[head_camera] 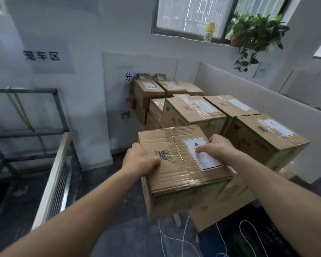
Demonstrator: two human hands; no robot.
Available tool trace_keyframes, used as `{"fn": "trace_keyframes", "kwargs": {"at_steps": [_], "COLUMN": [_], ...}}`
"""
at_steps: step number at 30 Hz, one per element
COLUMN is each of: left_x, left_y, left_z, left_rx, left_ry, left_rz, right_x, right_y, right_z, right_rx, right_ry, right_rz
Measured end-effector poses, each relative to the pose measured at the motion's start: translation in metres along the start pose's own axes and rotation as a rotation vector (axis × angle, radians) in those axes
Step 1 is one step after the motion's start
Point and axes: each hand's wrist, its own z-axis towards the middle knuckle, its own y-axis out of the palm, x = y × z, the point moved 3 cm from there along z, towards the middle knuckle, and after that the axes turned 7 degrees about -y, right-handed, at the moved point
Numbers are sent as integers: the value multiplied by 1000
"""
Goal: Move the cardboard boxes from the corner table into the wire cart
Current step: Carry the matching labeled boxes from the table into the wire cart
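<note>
"笼车区" on the wall sign (pixel 44 56)

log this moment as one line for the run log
phase: grasp | front box: not yet in cart | left hand: grips its left edge | right hand: presses its label | wire cart: at left

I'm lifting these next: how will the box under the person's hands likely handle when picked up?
The box has a creased, dented top, so its cardboard probably flexes under a grip. Glossy tape along its seams may be slippery. The left hand grips its edge and the right hand rests on its label; it seems bulky enough to need both.
</note>
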Motion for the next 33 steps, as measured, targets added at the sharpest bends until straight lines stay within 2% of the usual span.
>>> {"fn": "trace_keyframes", "kwargs": {"at_steps": [10, 16, 24, 33], "left_x": [-99, -163, -255, -334], "left_y": [-137, -211, -299, -359], "left_z": [-16, -36, -55, -73], "left_rx": [238, 374, 566, 850], "left_ry": [-104, -188, -335, -549], "left_rz": [-31, -133, -288, -466], "right_x": [-137, -228, -356, -489], "right_y": [104, 169, 278, 405], "right_z": [-31, -44, -57, -77], "right_rx": [-142, -222, -419, -660], "right_ry": [-237, -428, -684, -968], "right_rz": [29, 3, -18, -26]}}
